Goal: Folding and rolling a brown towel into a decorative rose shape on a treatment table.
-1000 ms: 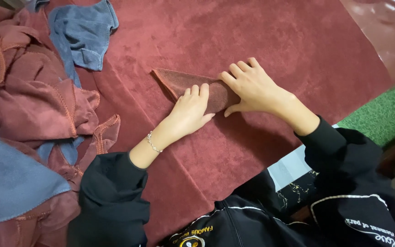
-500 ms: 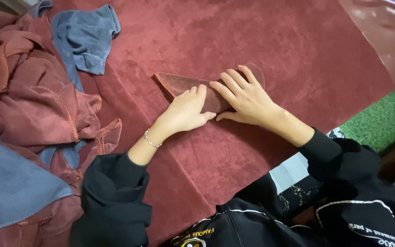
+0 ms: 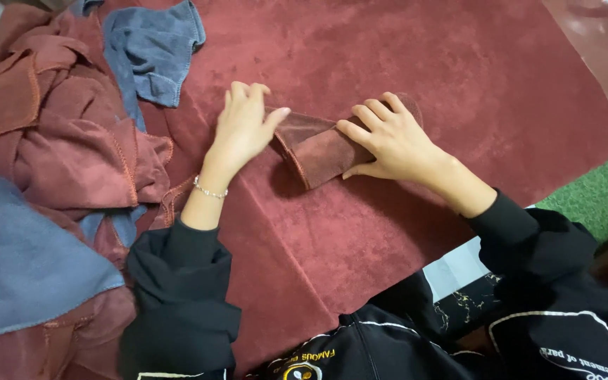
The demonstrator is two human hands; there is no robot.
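A small dark-red folded cloth (image 3: 318,146) lies on a large red cloth-covered table (image 3: 402,56). My left hand (image 3: 243,127) rests at the cloth's left end, thumb on its folded-over tip, fingers spread on the table. My right hand (image 3: 388,141) lies flat on the cloth's right part, fingers apart, pressing it down. A thin bracelet (image 3: 209,188) circles my left wrist. Both arms wear black sleeves.
A heap of crumpled red cloths (image 3: 65,141) fills the left side, with blue cloths (image 3: 153,49) at the top and another blue cloth (image 3: 22,260) at the lower left. A green mat (image 3: 599,197) lies past the table's right edge.
My left hand moved up and left from the cloth's middle to its pointed left end, and that tip now lies folded over. My right hand stayed on the cloth.
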